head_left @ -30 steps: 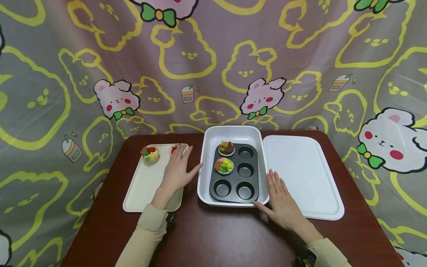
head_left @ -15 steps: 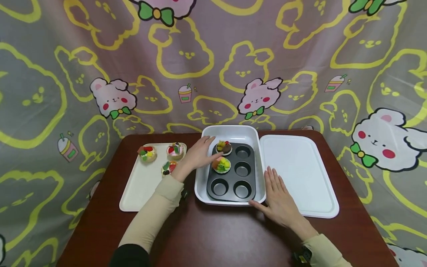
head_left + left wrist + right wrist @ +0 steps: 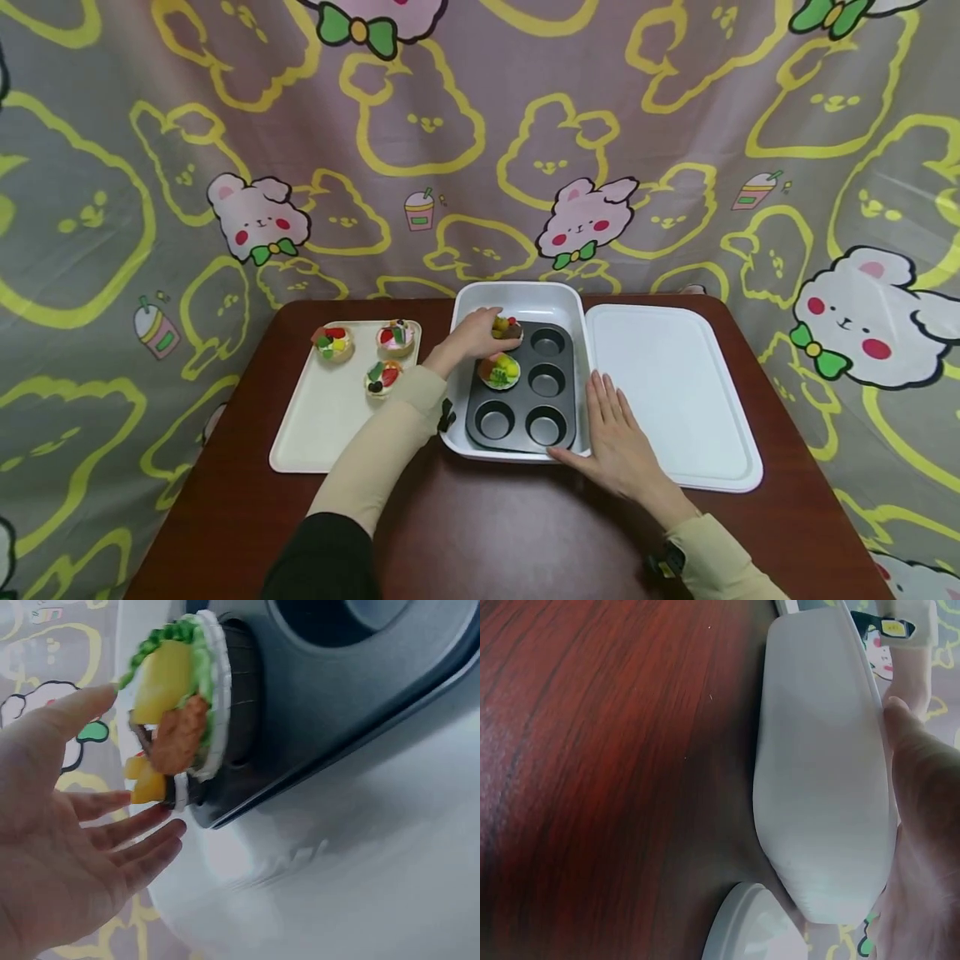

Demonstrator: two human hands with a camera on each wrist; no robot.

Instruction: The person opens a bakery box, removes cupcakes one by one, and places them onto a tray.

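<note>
A dark six-cup muffin tin (image 3: 522, 385) sits inside a white tub (image 3: 517, 296). Two cups on its left side hold tarts: a back one with brown and yellow topping (image 3: 507, 328) and a middle one with green and yellow topping (image 3: 499, 372). My left hand (image 3: 474, 335) reaches over the tub's left rim, its thumb and fingers spread around the back tart. In the left wrist view, fingertips (image 3: 174, 827) lie close against that tart; whether they touch is unclear. My right hand (image 3: 618, 437) rests with straight fingers along the tub's front right corner.
On the left, a cream tray (image 3: 318, 433) carries three more tarts, among them a red-and-green one (image 3: 382, 378). A white lid-like board (image 3: 675, 392) lies to the right of the tub. A patterned curtain (image 3: 480, 150) hangs behind the brown table (image 3: 487, 533).
My left hand has moved right from the cream tray, over the tub's left rim, to the back tart in the tin. The right hand has stayed at the tub's corner.
</note>
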